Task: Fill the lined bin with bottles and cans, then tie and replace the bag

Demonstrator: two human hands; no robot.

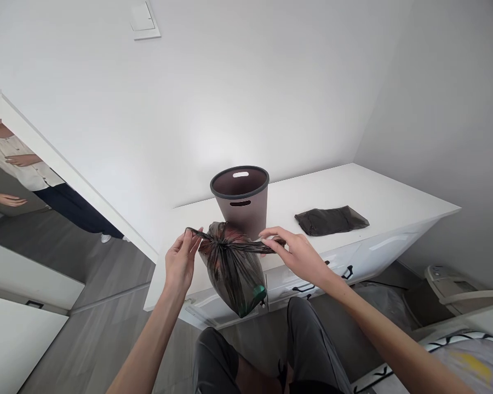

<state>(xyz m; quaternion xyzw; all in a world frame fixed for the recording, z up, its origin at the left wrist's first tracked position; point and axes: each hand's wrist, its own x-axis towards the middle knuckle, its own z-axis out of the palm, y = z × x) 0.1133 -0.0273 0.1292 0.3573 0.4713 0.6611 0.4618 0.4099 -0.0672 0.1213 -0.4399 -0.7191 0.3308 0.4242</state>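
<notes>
A filled, see-through black plastic bag hangs at the front edge of the white cabinet, its neck drawn together, with reddish and green contents showing through. My left hand pinches one twisted end of the bag at its left. On the other side, my right hand grips the longer twisted end, pulled out to the right. Right behind the bag, a brown bin with a dark rim stands upright on the cabinet top. A folded black bag lies flat to the right of the bin.
The white cabinet has drawers with black handles below its top. Past the doorway at the left stands a person in a light shirt. A pale appliance and a patterned fabric item are at the lower right.
</notes>
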